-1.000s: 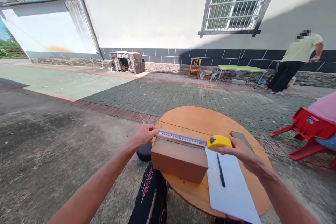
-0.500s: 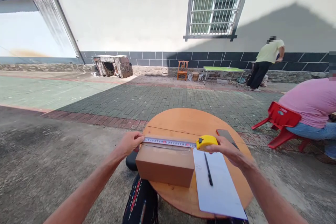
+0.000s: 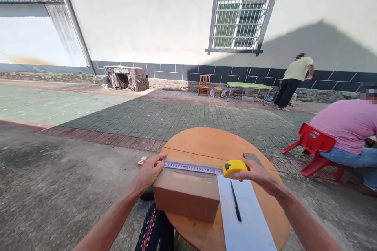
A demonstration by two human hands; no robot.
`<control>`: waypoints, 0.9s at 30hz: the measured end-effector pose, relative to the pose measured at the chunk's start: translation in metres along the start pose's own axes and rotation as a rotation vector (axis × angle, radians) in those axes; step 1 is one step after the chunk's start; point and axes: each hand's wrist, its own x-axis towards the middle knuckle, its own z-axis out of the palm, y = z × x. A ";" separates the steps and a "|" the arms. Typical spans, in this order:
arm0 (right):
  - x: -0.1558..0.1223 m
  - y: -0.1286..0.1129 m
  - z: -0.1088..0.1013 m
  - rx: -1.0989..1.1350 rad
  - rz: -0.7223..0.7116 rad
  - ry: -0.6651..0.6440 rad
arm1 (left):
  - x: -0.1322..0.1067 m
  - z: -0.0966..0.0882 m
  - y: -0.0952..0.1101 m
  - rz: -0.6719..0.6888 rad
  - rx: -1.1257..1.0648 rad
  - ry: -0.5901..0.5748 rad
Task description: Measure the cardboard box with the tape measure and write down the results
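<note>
A brown cardboard box [image 3: 186, 196] sits on a round wooden table [image 3: 206, 137]. Stretched along the box's far top edge is the metal blade of a yellow tape measure [image 3: 235, 168], its numbers facing up. My left hand [image 3: 149, 172] pinches the blade's end at the box's left corner. Wrapped round the yellow case, my right hand [image 3: 255, 173] is just past the box's right corner. Beneath and in front of that hand lies a white sheet of paper [image 3: 250, 219] with a black pen [image 3: 235, 200] on it.
A dark phone [image 3: 253, 159] lies on the table behind my right hand. On the right, a person in a pink top [image 3: 347, 125] sits on a red plastic chair [image 3: 316, 141]. Farther back, another person [image 3: 294, 80] bends near a green folding table [image 3: 249, 85] by the wall.
The view has tilted up slightly, so everything sits lower in the picture. Both hands keep their hold on the tape measure, and the blade stays stretched along the box.
</note>
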 end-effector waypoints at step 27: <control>-0.013 0.010 -0.007 -0.003 0.027 0.041 | 0.004 0.003 -0.024 -0.084 -0.475 -0.147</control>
